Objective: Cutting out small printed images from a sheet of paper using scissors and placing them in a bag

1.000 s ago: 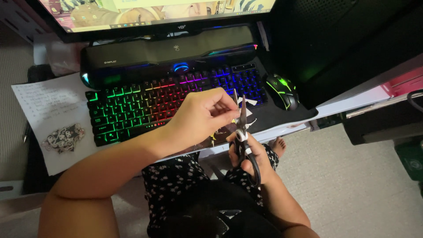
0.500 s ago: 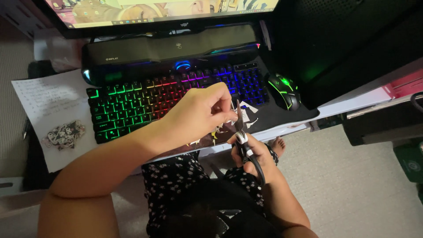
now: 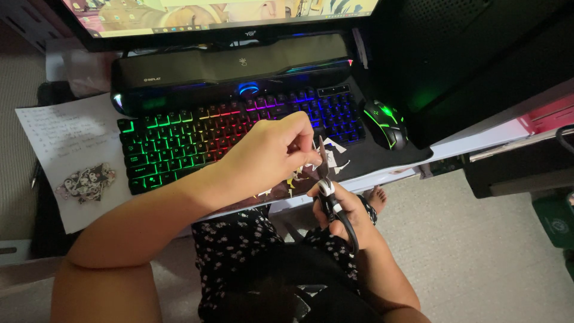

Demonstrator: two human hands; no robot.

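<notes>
Near the desk edge, in front of the rainbow-lit black keyboard (image 3: 239, 134), the left hand (image 3: 269, 157) pinches a small white paper piece (image 3: 312, 160) while the right hand (image 3: 347, 216) grips black-handled scissors (image 3: 327, 182), blades against the paper.

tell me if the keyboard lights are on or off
On. The keyboard glows in bands of green, yellow, red, purple and blue across its keys, bright against the dark desk.

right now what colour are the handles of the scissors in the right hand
Black, looped handles on the small scissors gripped by the right hand; head view shows them best.
</notes>
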